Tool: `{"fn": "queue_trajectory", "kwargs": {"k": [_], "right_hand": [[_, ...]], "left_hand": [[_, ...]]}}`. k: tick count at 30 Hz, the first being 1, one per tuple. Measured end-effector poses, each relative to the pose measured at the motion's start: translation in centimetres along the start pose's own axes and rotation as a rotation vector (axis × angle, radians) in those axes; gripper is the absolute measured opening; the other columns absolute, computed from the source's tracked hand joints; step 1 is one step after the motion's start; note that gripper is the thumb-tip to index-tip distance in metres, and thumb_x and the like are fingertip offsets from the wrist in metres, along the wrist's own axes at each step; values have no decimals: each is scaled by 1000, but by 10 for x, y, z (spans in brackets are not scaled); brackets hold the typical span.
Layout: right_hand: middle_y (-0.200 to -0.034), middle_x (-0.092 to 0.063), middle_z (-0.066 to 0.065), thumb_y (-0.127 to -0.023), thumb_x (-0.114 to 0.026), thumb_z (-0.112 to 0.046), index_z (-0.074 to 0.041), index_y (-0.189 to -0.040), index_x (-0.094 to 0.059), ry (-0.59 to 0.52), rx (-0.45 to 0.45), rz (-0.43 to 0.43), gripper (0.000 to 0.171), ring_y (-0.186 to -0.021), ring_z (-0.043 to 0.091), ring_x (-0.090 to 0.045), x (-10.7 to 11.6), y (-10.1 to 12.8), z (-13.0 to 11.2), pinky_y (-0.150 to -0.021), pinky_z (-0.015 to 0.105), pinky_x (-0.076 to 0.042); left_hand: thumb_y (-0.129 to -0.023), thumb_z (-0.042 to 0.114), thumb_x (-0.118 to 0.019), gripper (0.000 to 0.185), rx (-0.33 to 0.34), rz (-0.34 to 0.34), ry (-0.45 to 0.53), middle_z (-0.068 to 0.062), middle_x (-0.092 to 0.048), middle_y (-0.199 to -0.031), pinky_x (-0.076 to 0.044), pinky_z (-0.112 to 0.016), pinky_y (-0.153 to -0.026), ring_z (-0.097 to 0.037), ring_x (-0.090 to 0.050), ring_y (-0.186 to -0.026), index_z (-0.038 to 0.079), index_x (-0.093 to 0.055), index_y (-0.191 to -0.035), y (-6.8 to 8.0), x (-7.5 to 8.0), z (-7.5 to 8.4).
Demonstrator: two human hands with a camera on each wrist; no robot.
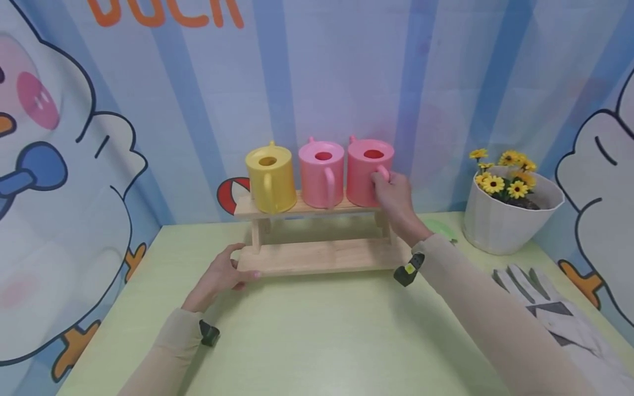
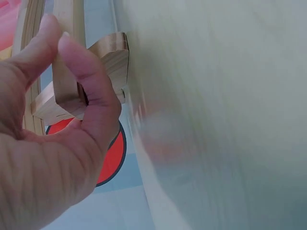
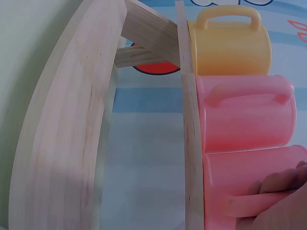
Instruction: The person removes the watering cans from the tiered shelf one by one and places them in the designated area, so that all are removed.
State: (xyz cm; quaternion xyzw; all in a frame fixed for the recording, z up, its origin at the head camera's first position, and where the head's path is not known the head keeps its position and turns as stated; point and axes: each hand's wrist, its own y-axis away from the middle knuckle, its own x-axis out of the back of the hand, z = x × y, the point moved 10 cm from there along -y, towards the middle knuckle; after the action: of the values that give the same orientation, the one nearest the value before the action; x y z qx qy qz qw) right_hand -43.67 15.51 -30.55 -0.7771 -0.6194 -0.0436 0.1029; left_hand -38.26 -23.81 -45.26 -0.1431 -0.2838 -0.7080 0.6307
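Note:
A two-step wooden stand (image 1: 317, 257) bears a yellow mug (image 1: 283, 184), a pink mug (image 1: 314, 181) and a deeper pink mug (image 1: 359, 181), side by side on its upper board. All three are upright, handles toward me. My right hand (image 1: 396, 201) grips the handle of the deeper pink mug at the right end; in the right wrist view its fingers (image 3: 283, 181) curl over that handle. With my left hand (image 1: 221, 276) I hold the left end of the lower board, finger and thumb around the board end (image 2: 69, 91) in the left wrist view.
At the back right stands a white pot (image 1: 495, 225) of yellow flowers (image 1: 517, 188). Grey-and-white gloves (image 1: 559, 319) lie on the right side of the pale green table (image 1: 317, 335). A light green object (image 1: 440, 228) lies behind my right wrist. A printed cloth (image 1: 342, 71) hangs behind.

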Motion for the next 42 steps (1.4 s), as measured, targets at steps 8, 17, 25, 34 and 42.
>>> {"fn": "queue_trajectory", "kwargs": {"k": [8, 17, 25, 34, 42], "right_hand": [[-74, -51, 1, -110, -46, -26, -12, -78, -45, -20, 22, 48, 35, -81, 21, -60, 3, 2, 2, -70, 26, -48], [-72, -50, 0, -110, -45, -26, -12, -77, -44, -26, 39, 77, 36, -83, 22, -61, 11, 3, 2, -73, 28, -48], [-64, -41, -4, -108, -45, -25, -12, -75, -42, -17, 68, 71, 36, -71, 19, -54, 18, 11, -4, -62, 28, -43], [-64, -34, -5, -110, -44, -26, -12, -75, -38, -30, 89, 31, 38, -69, 19, -47, 20, 27, -6, -64, 30, -42], [-64, -40, -4, -108, -47, -26, -12, -75, -39, -35, 75, 32, 37, -62, 16, -43, 28, 42, -1, -59, 29, -37]], "left_hand": [[-95, 22, -87, 100, -2, -6, -2, -14, -67, -105, -53, -29, -74, -14, -65, -68, 3, -24, -170, 2, -2, 4], [-96, 20, -87, 99, -10, -8, 17, -15, -67, -106, -54, -28, -73, -13, -65, -66, 3, -23, -170, 3, -3, 7], [-95, 17, -87, 101, -5, -17, 51, -19, -68, -113, -55, -27, -71, -12, -65, -64, 3, -21, -170, 3, -2, 5], [-96, 15, -85, 102, -8, -30, 74, -18, -68, -109, -56, -27, -69, -13, -64, -63, 2, -17, -171, 2, -2, 3], [-96, 14, -86, 102, 4, -31, 88, -20, -67, -113, -57, -26, -69, -12, -65, -63, 2, -18, -171, 2, -3, 1]]}}
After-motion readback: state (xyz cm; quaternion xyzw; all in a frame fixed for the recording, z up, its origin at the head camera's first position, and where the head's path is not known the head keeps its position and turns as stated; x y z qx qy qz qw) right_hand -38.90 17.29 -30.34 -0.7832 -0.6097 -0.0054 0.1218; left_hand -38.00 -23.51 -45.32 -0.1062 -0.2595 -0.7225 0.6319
